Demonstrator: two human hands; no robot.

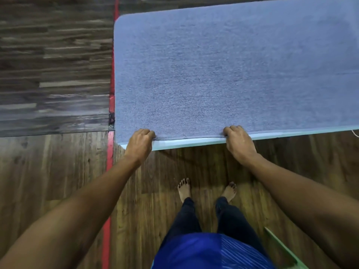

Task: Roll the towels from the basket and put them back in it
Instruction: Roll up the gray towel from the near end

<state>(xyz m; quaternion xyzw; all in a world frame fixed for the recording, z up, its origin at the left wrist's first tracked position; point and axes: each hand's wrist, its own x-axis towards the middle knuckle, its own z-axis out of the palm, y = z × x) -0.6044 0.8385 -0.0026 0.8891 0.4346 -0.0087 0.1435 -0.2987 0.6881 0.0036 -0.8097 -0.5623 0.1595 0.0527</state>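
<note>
The towel point(233, 70) lies spread flat over the desk point(194, 143), not yet rolled. The left hand point(138, 141) and right hand point(238, 141) curl their fingers point(149, 133) onto its near edge, apparently pinching it for the first turn. No basket is plainly visible.

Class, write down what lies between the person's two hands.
Head view: only the near hem of the towel lies between the left hand and right hand, along the table edge.
</note>
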